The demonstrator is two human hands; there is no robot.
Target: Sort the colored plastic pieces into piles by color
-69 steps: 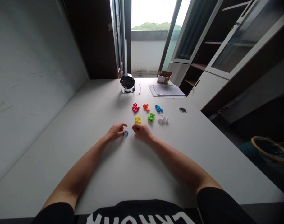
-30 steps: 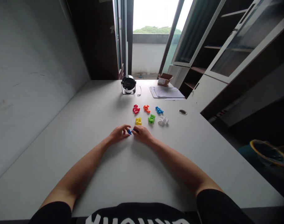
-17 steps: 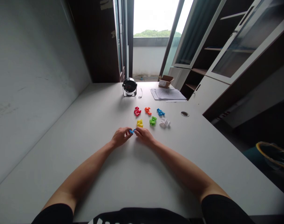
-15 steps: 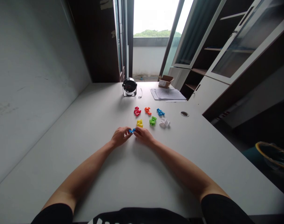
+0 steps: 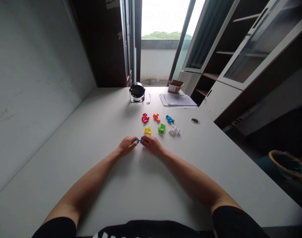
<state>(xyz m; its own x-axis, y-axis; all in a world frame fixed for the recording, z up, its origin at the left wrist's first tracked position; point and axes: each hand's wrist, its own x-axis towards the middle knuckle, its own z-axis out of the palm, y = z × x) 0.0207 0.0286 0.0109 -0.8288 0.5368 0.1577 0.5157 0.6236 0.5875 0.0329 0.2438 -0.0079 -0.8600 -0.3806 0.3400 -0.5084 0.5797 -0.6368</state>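
Note:
My left hand (image 5: 127,144) and my right hand (image 5: 151,143) meet at the middle of the white table (image 5: 116,185), fingertips pinched together on a small blue plastic piece (image 5: 139,140). Just beyond the hands lie small piles of plastic pieces: yellow (image 5: 147,131), green (image 5: 162,128) and white (image 5: 174,130) in the near row, red (image 5: 145,118), orange (image 5: 156,117) and blue (image 5: 169,119) in the far row. The yellow pile is the closest to my fingers.
A round black and chrome device (image 5: 137,92) stands at the table's far end, with a stack of papers (image 5: 177,99) and a small cardboard box (image 5: 175,87) to its right. A cable hole (image 5: 195,121) sits near the right edge. Cabinets stand on the right, a wall on the left.
My hands came together: the blue piece lay by my left fingers, then both hands pinched it between them. The view shifted slightly.

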